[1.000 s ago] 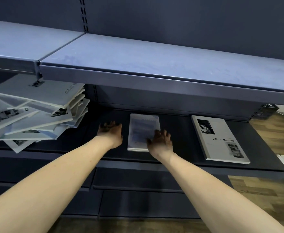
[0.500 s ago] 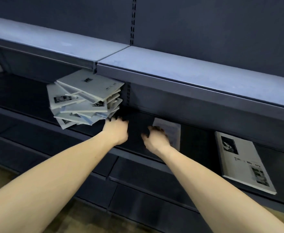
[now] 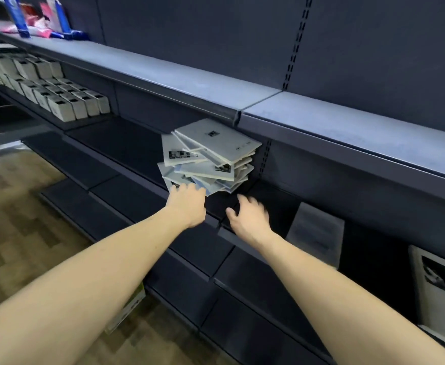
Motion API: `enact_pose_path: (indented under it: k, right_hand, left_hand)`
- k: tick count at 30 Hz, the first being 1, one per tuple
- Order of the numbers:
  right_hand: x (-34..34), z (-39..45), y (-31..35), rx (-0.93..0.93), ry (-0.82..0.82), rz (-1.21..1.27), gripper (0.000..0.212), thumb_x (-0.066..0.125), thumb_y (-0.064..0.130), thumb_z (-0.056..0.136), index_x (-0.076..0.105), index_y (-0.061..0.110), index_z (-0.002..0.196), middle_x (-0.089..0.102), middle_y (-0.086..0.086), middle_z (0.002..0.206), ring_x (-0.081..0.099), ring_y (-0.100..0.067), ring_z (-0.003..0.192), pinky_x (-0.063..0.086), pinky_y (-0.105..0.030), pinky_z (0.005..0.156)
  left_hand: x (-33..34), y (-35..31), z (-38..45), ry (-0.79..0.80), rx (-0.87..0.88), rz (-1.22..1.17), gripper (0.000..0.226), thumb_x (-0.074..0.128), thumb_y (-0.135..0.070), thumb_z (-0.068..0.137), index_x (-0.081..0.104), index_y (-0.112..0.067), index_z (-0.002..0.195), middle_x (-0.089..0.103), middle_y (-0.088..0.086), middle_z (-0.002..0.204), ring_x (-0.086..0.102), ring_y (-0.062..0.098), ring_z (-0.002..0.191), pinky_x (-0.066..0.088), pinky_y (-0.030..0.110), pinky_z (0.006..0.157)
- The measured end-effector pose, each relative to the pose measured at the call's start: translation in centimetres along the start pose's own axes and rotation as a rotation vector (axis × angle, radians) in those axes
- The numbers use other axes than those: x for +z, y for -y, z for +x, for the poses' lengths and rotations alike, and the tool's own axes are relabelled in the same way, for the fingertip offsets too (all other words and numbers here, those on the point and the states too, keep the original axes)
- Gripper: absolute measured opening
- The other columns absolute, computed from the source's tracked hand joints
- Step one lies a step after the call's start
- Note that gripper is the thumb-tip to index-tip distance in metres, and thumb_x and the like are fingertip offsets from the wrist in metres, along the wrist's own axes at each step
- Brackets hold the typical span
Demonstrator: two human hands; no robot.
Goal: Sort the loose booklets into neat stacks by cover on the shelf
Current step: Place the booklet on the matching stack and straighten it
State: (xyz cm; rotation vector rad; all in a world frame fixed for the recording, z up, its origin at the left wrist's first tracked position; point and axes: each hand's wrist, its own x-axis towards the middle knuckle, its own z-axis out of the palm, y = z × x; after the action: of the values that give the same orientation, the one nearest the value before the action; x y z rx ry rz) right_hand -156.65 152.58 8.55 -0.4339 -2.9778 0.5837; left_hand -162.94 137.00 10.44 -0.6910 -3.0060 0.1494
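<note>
Now two hands reach for a messy pile of booklets point(image 3: 208, 156) in the middle of the frame.
Left hand point(image 3: 187, 204) touches its bottom edge, fingers hidden; right hand point(image 3: 247, 217) hangs loose, holding nothing.

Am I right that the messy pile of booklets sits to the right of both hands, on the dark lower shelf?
Not quite: the head view shows the messy pile of booklets up and left of both hands, left hand nearest it. It is on the dark lower shelf.
</note>
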Motion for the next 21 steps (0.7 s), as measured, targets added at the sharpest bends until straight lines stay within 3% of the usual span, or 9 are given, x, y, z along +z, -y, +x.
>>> enact_pose_path:
  k: [12, 21]
  right_hand:
    - [0.9, 4.6, 10.3, -0.004, -0.111, -0.035, 0.051, 0.047, 0.036, 0.099, 0.042, 0.011, 0.143, 0.046, -0.013, 0.143, 0.04, -0.033, 0.133, 0.035, -0.047, 0.108]
    - [2.8, 7.3, 15.7, 0.056, -0.137, -0.079, 0.048, 0.051, 0.032, 0.098, 0.042, 0.009, 0.14, 0.045, -0.014, 0.143, 0.039, -0.033, 0.133, 0.033, -0.047, 0.11]
  left_hand:
    - [-0.4, 10.0, 1.7, -0.053, 0.029, -0.038, 0.045, 0.043, -0.031, 0.096, 0.039, -0.015, 0.138, 0.046, 0.013, 0.133, 0.041, 0.031, 0.125, 0.031, 0.047, 0.107]
    - [1.0, 14.6, 4.7, -0.077, 0.156, -0.113, 0.05, 0.046, -0.032, 0.094, 0.036, -0.016, 0.141, 0.044, 0.013, 0.135, 0.039, 0.03, 0.128, 0.032, 0.045, 0.106]
